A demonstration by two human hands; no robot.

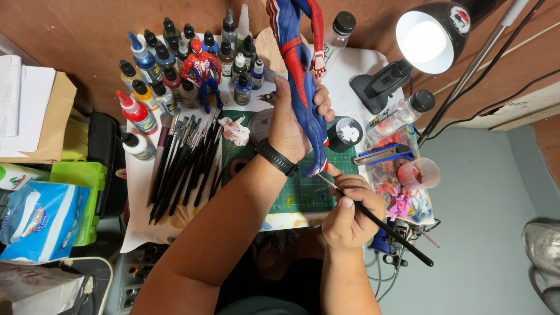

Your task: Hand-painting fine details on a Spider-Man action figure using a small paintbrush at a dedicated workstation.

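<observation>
Head view: figure (300, 76), brush (373, 219).

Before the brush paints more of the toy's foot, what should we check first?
1. Left hand holds the blue and red figure firmly: ok.
2. Right hand grips the thin brush like a pencil: ok.
3. Brush tip reaches the figure's foot: ok.
4. Lamp is switched on: ok.
5. Paint on the bristles: cannot tell.
6. Green cutting mat lies under the work: ok.
</observation>
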